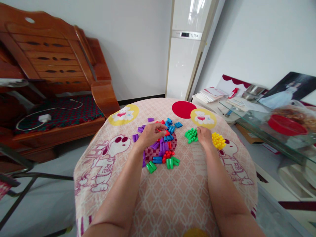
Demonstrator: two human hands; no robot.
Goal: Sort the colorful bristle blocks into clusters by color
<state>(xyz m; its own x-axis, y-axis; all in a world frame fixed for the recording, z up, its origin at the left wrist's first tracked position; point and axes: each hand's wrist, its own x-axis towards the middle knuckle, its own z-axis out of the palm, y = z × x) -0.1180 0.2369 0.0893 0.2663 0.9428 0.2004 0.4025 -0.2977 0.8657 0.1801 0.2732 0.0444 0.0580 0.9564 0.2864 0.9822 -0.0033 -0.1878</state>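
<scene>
My left hand (pixel 152 134) reaches over a mixed pile of small plastic toy pieces, its thumb and fingers pinched round a red plastic piece (pixel 167 133). Purple pieces (pixel 163 147) and blue pieces (pixel 169 138) lie around and under it. At the right, my right hand (pixel 204 135) is closed at the edge of a cluster of green pieces (pixel 191 135); whatever its fingers hold is hidden. Just right of that hand sits a tight cluster of yellow pieces (pixel 218 141). Nearer me lie loose green pieces (pixel 151 167) and a red group (pixel 168 156).
A patterned cloth (pixel 170 197) covers the round table. To the left stands a wooden bench (pixel 54 62) with a white charger (pixel 44 118) and cable. A glass shelf (pixel 261 128) at the right bears a red bowl (pixel 287 125). Behind is a tall white cabinet unit (pixel 184 62).
</scene>
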